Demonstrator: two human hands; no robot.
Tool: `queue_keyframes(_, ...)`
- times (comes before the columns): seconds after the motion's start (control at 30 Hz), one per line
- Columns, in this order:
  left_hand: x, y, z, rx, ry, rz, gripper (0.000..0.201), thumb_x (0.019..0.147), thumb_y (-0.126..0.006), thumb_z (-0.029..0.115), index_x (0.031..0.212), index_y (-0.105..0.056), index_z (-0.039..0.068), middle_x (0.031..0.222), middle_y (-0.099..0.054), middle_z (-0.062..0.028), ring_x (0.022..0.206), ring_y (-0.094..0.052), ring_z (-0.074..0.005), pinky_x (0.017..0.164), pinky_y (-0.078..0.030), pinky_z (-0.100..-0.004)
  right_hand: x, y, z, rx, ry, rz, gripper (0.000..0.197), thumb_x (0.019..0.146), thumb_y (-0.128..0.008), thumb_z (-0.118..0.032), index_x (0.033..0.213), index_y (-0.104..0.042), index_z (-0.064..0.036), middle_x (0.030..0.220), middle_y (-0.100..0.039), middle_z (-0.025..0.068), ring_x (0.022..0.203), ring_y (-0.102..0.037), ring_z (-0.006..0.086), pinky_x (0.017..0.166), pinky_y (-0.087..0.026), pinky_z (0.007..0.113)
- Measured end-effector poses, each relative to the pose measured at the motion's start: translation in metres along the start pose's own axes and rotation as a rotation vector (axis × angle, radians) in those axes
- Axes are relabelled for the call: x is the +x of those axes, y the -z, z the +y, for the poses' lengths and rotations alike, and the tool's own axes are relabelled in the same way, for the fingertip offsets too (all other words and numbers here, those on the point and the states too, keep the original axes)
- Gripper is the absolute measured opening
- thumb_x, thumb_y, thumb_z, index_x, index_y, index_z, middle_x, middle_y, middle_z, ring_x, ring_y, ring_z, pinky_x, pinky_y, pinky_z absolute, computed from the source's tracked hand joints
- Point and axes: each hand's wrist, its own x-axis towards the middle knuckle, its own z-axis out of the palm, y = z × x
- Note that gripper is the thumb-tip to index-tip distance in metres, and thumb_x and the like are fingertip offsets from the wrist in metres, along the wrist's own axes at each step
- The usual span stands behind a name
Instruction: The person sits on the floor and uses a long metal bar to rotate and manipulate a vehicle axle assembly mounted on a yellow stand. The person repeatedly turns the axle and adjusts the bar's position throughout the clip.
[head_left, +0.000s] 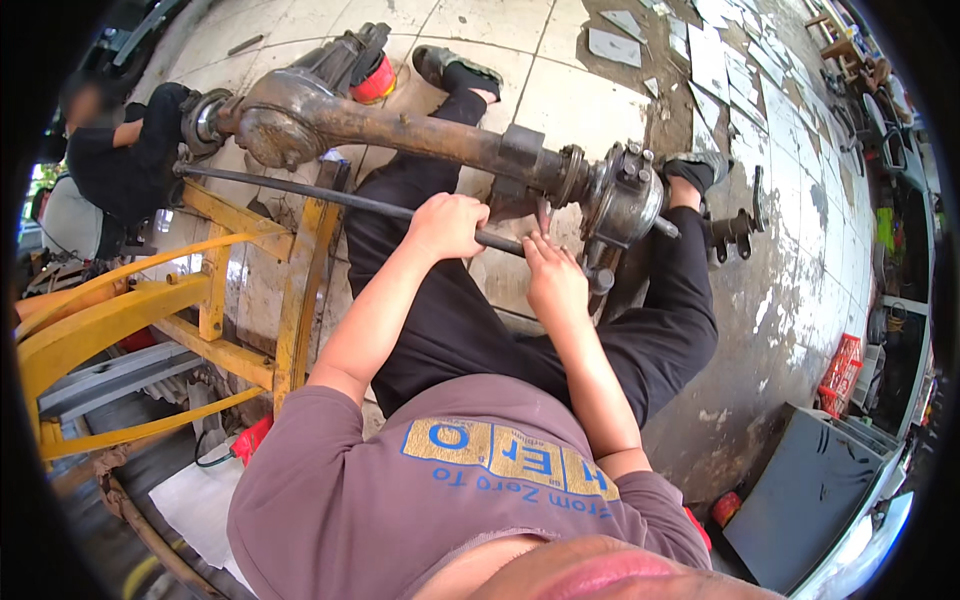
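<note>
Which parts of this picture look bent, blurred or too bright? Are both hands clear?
Head view, centre: left hand, right hand and metal bar look fairly sharp; head view, left: the seated person's head is blurred, and the yellow frame looks curved, perhaps by the lens; head view, right: white floor tiles look overbright.

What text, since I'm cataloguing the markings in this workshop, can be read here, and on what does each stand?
Brownish-purple T-shirt: blue lettering, partly on gold blocks, upside down in view; wording not copied here.
Red-and-yellow container: any marking is too small to read.
Elsewhere, nothing clearly legible.
</note>
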Motion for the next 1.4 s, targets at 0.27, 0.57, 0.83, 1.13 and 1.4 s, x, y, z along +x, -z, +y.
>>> queue_keyframes(0.27, 0.001, -0.004, -0.004, -0.023, -0.058, -0.007, 0.026, 0.073, -0.087, 0.028, 0.093, -0.079, 0.014, 0.100, -0.081, -0.0070, 0.106, -0.080, -0.0302, 0.096, -0.061, -0.0473, -0.011, 0.000, -0.002, -0.027, -0.056, -0.111, 0.063, 0.102, -0.058, -0.003, 0.165, -0.059, -0.0035, 0.173, -0.060, 0.0164, 0.163, -0.055, 0.0333, 0.135, -0.043, 0.056)
queue_keyframes(0.57, -0.001, -0.003, -0.010, 0.015, -0.041, 0.008, 0.029, 0.074, -0.088, 0.032, 0.095, -0.079, 0.015, 0.101, -0.081, -0.0053, 0.107, -0.080, -0.0285, 0.097, -0.059, -0.0455, 0.013, 0.019, 0.001, 0.030, -0.087, -0.226, 0.051, 0.102, -0.057, -0.003, 0.151, -0.070, -0.0017, 0.155, -0.074, 0.0179, 0.144, -0.070, 0.0367, 0.127, -0.051, 0.052)
queue_keyframes(0.83, -0.006, -0.004, -0.007, -0.014, -0.060, 0.110, 0.020, 0.073, -0.086, 0.026, 0.082, -0.072, 0.015, 0.090, -0.077, -0.0049, 0.099, -0.079, -0.0290, 0.089, -0.058, -0.0465, 0.017, 0.012, 0.000, -0.006, -0.063, -0.186, 0.056, 0.099, -0.060, -0.005, 0.154, -0.067, -0.0009, 0.137, -0.081, 0.0159, 0.128, -0.077, 0.0359, 0.109, -0.060, 0.049)
queue_keyframes(1.13, -0.005, -0.007, -0.004, -0.015, -0.070, 0.175, 0.027, 0.072, -0.090, 0.029, 0.083, -0.071, 0.013, 0.090, -0.076, -0.0052, 0.098, -0.077, -0.0304, 0.088, -0.057, -0.0468, 0.011, 0.003, 0.002, 0.084, 0.019, 0.015, 0.059, 0.093, -0.062, 0.000, 0.150, -0.074, -0.0064, 0.119, -0.084, 0.0135, 0.115, -0.080, 0.0342, 0.100, -0.062, 0.050)
queue_keyframes(1.4, -0.005, -0.007, -0.006, -0.028, -0.076, 0.173, 0.025, 0.076, -0.087, 0.029, 0.081, -0.068, 0.012, 0.086, -0.074, -0.0058, 0.096, -0.077, -0.0307, 0.087, -0.059, -0.0480, 0.005, -0.021, 0.001, 0.125, 0.070, 0.160, 0.064, 0.089, -0.066, 0.002, 0.151, -0.072, -0.0090, 0.135, -0.083, 0.0106, 0.129, -0.076, 0.0347, 0.113, -0.060, 0.049)
